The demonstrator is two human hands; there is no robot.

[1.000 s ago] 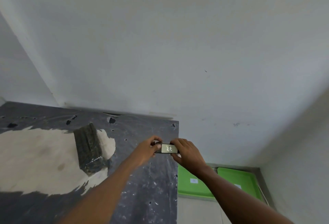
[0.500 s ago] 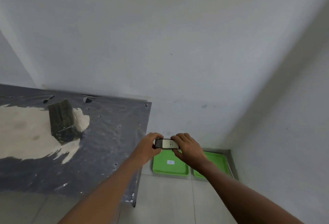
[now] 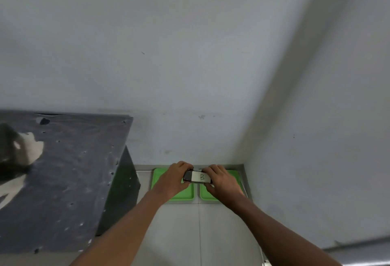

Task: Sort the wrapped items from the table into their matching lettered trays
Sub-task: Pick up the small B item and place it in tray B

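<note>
I hold a small dark wrapped item with a white label marked "B" between both hands. My left hand grips its left end and my right hand grips its right end. The item hovers above the gap between two green trays on the floor in the corner: the left tray and the right tray. My hands hide most of both trays and any letter labels on them. Another dark wrapped item lies on the table at the far left edge of the view.
The table has a dark, worn top with pale patches and stands left of the trays. White walls meet in a corner right behind the trays. Pale floor tiles stretch between me and the trays.
My view has swung right and down. Both hands have carried the labelled item off the table edge and out over the two green trays, which are now closer and centred.
</note>
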